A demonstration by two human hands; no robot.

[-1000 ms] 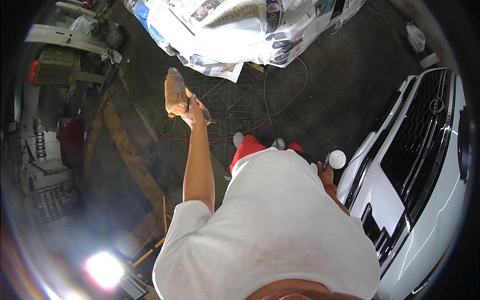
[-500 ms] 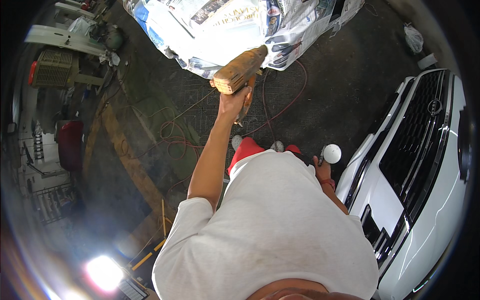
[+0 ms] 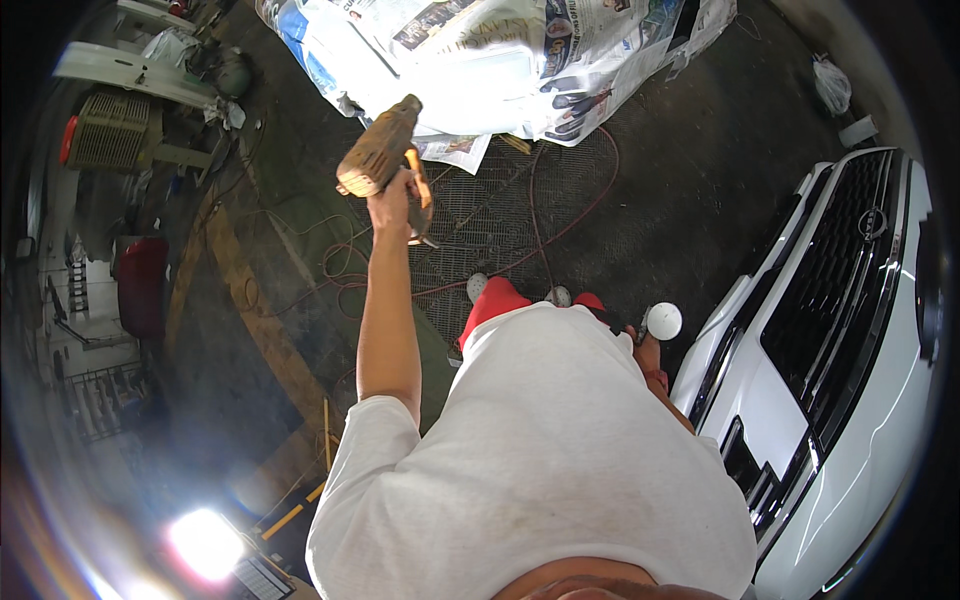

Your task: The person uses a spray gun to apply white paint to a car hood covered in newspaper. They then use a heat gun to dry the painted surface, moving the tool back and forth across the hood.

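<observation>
Left hand (image 3: pixel 393 203): one, bare, fingers closed round the grip of a worn orange-tan power tool (image 3: pixel 380 148), pistol-shaped, barrel beyond the knuckles and slanting away to the right; gripped by its handle, presumably to leave the nose clear of the fingers and free to aim. Right hand (image 3: pixel 649 352): one, low beside the hip, fingers curled on a small grey tool with a round white cup (image 3: pixel 664 321) just past the fingertips; cup top uppermost, probably to keep any contents level; exact finger placing too small to tell. Newspaper-covered object (image 3: pixel 610 60): beyond the left hand and to its right, sheets overlapping, apparently laid on as a shield. Red hose (image 3: pixel 540 240): on the floor between the two hands, slack, likely for reach. White car front (image 3: pixel 840 300): to the right of the right hand, near, apart from it
</observation>
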